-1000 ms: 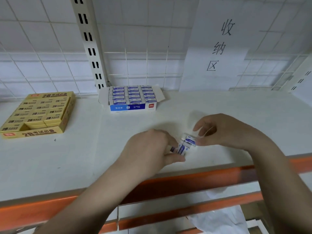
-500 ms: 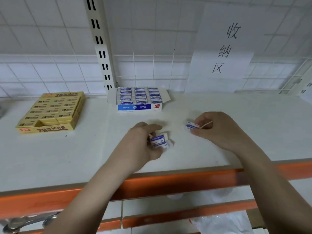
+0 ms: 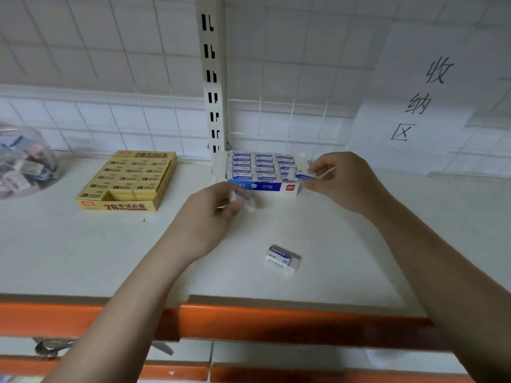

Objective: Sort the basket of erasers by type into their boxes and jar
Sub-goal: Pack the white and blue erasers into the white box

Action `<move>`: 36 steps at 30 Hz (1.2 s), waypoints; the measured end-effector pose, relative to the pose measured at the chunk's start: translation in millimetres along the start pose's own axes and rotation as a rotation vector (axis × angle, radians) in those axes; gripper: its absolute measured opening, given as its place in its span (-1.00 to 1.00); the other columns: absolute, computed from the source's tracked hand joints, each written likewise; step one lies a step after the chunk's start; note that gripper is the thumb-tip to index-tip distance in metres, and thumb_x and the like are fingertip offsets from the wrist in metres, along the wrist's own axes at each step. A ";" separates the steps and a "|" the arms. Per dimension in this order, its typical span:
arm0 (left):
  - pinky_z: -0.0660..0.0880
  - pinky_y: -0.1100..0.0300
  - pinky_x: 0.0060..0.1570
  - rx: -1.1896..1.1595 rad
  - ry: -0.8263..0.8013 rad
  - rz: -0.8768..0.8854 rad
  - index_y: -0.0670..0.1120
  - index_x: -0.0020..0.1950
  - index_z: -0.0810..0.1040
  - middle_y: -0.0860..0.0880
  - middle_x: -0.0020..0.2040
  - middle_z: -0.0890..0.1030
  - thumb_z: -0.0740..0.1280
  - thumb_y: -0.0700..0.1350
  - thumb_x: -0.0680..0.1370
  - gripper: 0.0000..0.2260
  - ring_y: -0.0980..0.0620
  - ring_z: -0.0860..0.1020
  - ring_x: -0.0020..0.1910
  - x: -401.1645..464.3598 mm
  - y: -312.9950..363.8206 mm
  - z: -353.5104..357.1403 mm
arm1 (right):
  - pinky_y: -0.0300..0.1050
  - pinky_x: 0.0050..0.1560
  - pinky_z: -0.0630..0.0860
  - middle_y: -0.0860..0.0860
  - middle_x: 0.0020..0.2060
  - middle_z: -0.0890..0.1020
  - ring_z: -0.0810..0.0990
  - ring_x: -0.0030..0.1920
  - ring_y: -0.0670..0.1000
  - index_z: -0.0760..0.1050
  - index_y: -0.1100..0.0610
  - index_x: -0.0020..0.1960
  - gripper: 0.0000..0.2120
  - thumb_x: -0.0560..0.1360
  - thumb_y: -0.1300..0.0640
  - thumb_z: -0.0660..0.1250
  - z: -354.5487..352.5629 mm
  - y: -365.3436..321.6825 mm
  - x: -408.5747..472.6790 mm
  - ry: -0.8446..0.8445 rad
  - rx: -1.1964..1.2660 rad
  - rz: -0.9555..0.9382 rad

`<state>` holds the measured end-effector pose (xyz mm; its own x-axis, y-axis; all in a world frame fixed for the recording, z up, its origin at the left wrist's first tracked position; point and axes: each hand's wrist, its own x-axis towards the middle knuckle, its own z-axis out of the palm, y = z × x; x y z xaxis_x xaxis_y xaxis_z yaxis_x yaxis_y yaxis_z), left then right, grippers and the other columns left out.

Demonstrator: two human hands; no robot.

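- Fingertips point(image 3: 318, 172) of my right hand point(image 3: 341, 179) pinch a blue-sleeved eraser point(image 3: 305, 176) by one end, so its other end is free to go into the box.
- That eraser sits right at the near right corner of the blue eraser box point(image 3: 262, 186), touching or almost touching the packed rows; I judge it is being slotted into the last gap there.
- A thin pale strip also sticks out of the right hand on the side away from the box; can't tell what it is.
- Left hand point(image 3: 213, 214) curls its fingers around a second eraser point(image 3: 243, 199), just short of the box front. Held ready, I'd guess, as the next one in. Blurred, so the exact grip is unclear.
- Third eraser point(image 3: 282, 258) lies loose on the shelf point(image 3: 83, 258), nearer to me than both hands, parked within reach.
- Yellow 2B box point(image 3: 127, 181) sits to the left of the left hand, nearly full, one gap at its front.
- Jar point(image 3: 23, 161) of mixed erasers stands far left, well apart from the fingers.
- Basket not in view.
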<state>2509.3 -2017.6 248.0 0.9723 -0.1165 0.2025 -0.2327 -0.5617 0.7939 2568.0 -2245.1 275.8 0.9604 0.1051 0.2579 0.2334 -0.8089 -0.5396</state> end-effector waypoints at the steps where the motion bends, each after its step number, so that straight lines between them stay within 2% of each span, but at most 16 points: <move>1: 0.42 0.48 -0.15 -0.006 0.032 -0.004 0.02 0.01 0.52 0.24 -0.17 0.58 0.23 -0.13 0.59 -0.90 0.39 0.53 -0.24 4.5 -1.3 -3.6 | -0.55 -0.36 0.31 0.02 -0.20 0.60 0.47 -0.33 -0.15 0.61 0.19 -0.01 -0.78 0.37 0.17 0.50 4.7 -3.9 9.7 -0.002 0.003 -0.021; 3: 0.51 0.15 0.07 -0.038 0.089 -0.037 0.03 0.05 0.47 0.19 -0.17 0.61 0.21 -0.09 0.60 -0.92 0.21 0.59 -0.13 12.7 -3.4 -8.6 | -0.51 -0.37 0.31 -0.01 -0.23 0.56 0.47 -0.32 -0.15 0.60 0.20 0.01 -0.77 0.38 0.17 0.48 15.4 -12.4 29.5 -0.016 0.008 -0.048; 4: 0.51 0.02 0.10 -0.051 0.115 -0.060 0.04 0.06 0.44 0.16 -0.17 0.63 0.21 -0.06 0.59 -0.92 0.10 0.61 -0.07 16.1 -3.5 -10.8 | -0.47 -0.35 0.32 -0.02 -0.22 0.56 0.49 -0.29 -0.12 0.60 0.20 0.03 -0.77 0.40 0.17 0.48 20.9 -16.9 39.2 -0.024 0.011 -0.060; 6: 0.50 -0.05 0.11 -0.068 0.167 -0.108 0.04 0.08 0.41 0.11 -0.17 0.65 0.22 -0.01 0.58 -0.90 0.03 0.62 -0.06 23.1 -4.0 -14.9 | -0.35 -0.28 0.37 0.02 -0.15 0.60 0.51 -0.19 -0.07 0.60 0.20 0.07 -0.75 0.42 0.16 0.46 31.2 -25.2 58.1 -0.038 0.020 -0.082; 9: 0.52 -0.05 0.07 -0.081 0.211 -0.151 0.01 0.05 0.42 0.08 -0.18 0.65 0.24 -0.03 0.57 -0.90 0.04 0.62 -0.11 31.5 -6.6 -21.3 | -0.26 -0.10 0.42 0.09 -0.01 0.64 0.55 -0.09 -0.02 0.59 0.20 0.11 -0.73 0.43 0.16 0.44 44.4 -30.2 81.9 -0.046 0.025 -0.076; 11: 0.55 -0.05 0.01 -0.075 0.216 -0.161 0.00 -0.06 0.46 0.07 -0.19 0.66 0.29 -0.06 0.54 -0.97 0.04 0.63 -0.14 36.2 -10.1 -26.1 | -0.22 -0.06 0.42 0.11 0.04 0.64 0.58 -0.01 0.03 0.59 0.20 0.13 -0.73 0.45 0.16 0.43 49.8 -27.2 92.7 -0.067 0.009 -0.042; 13: 0.56 0.13 -0.06 -0.008 0.200 -0.158 0.03 -0.20 0.48 0.07 -0.12 0.65 0.34 -0.06 0.51 -0.90 0.13 0.62 -0.18 41.2 -13.4 -32.1 | -0.20 -0.04 0.42 0.11 0.06 0.63 0.58 0.03 0.05 0.59 0.20 0.14 -0.72 0.46 0.14 0.42 52.3 -22.3 98.0 -0.099 -0.008 -0.009; 15: 0.43 0.40 -0.27 0.063 0.182 -0.142 0.04 -0.27 0.49 0.12 -0.06 0.64 0.38 -0.05 0.49 -0.85 0.28 0.57 -0.26 47.2 -14.8 -37.4 | -0.19 -0.01 0.43 0.10 0.07 0.63 0.58 0.05 0.05 0.58 0.20 0.15 -0.72 0.46 0.14 0.42 52.5 -18.9 99.7 -0.129 -0.008 0.011; 17: 0.30 0.49 -0.46 0.109 0.168 -0.133 0.03 -0.24 0.51 0.14 -0.14 0.62 0.39 -0.06 0.49 -0.88 0.35 0.51 -0.40 54.9 -12.6 -40.7 | -0.17 0.02 0.44 0.10 0.08 0.63 0.58 0.06 0.05 0.57 0.20 0.16 -0.71 0.46 0.15 0.41 52.1 -17.3 100.2 -0.154 0.009 0.017; 19: 0.28 0.52 -0.50 0.168 0.145 -0.110 0.05 -0.15 0.54 0.18 -0.21 0.58 0.40 -0.07 0.49 -0.94 0.36 0.48 -0.43 65.0 -7.5 -42.3 | -0.17 0.03 0.46 0.10 0.09 0.63 0.59 0.06 0.05 0.56 0.19 0.18 -0.70 0.47 0.17 0.41 51.4 -16.4 100.2 -0.173 0.025 0.020; 22: 0.32 0.51 -0.43 0.242 0.101 -0.033 0.05 -0.10 0.56 0.11 -0.12 0.60 0.42 -0.11 0.47 -0.92 0.19 0.52 -0.26 85.4 -1.9 -39.9 | -0.14 0.05 0.49 0.09 0.09 0.63 0.59 0.06 0.06 0.53 0.18 0.22 -0.68 0.48 0.21 0.39 48.7 -14.2 97.4 -0.183 0.066 0.035; 24: 0.38 0.37 -0.36 0.289 0.075 -0.021 0.01 -0.08 0.59 0.04 -0.06 0.61 0.42 -0.13 0.47 -0.93 0.10 0.50 -0.21 101.4 -2.8 -34.0 | -0.09 0.03 0.52 0.09 0.07 0.64 0.60 0.03 0.07 0.53 0.16 0.22 -0.70 0.49 0.21 0.36 45.1 -11.3 93.8 -0.157 0.085 0.044; 28: 0.40 0.34 -0.26 0.392 0.084 -0.062 -0.08 0.15 0.60 -0.03 0.08 0.60 0.37 -0.12 0.51 -0.78 0.10 0.47 -0.12 126.8 -11.3 -17.4 | -0.29 -0.26 0.43 0.08 0.04 0.64 0.56 -0.09 -0.02 0.57 0.15 0.13 -0.79 0.51 0.20 0.32 33.1 -8.1 77.5 -0.125 0.030 0.002; 30: 0.37 0.32 -0.14 0.409 0.110 -0.061 -0.10 0.20 0.58 -0.05 0.13 0.60 0.35 -0.12 0.52 -0.74 0.13 0.45 -0.09 132.2 -15.8 -12.4 | -0.33 -0.32 0.43 0.06 0.01 0.66 0.58 -0.14 -0.03 0.59 0.16 0.07 -0.83 0.49 0.16 0.36 24.5 -10.9 62.0 -0.220 0.002 -0.028; 34: 0.44 0.24 -0.03 0.473 0.140 -0.056 -0.15 0.18 0.58 -0.07 0.12 0.62 0.35 -0.11 0.53 -0.74 0.00 0.55 0.03 133.9 -18.0 -6.9 | -0.24 -0.13 0.49 -0.02 -0.10 0.68 0.62 -0.11 -0.05 0.63 0.09 -0.07 -0.87 0.45 0.04 0.41 7.2 -30.2 25.7 -0.489 -0.087 -0.099; 36: 0.51 0.14 0.01 0.523 0.139 -0.065 -0.17 0.11 0.61 -0.10 0.06 0.64 0.31 -0.11 0.55 -0.79 -0.06 0.57 0.02 133.0 -17.8 -4.9 | -0.24 -0.17 0.47 -0.08 -0.19 0.66 0.59 -0.19 -0.11 0.60 0.03 -0.11 -0.86 0.43 -0.03 0.42 2.6 -41.2 10.6 -0.591 -0.134 -0.104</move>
<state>2642.7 -2019.1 263.7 0.9640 0.0215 0.2650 -0.0962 -0.9010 0.4230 2569.0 -2209.2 298.6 0.8643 0.4595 -0.2046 0.3465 -0.8388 -0.4200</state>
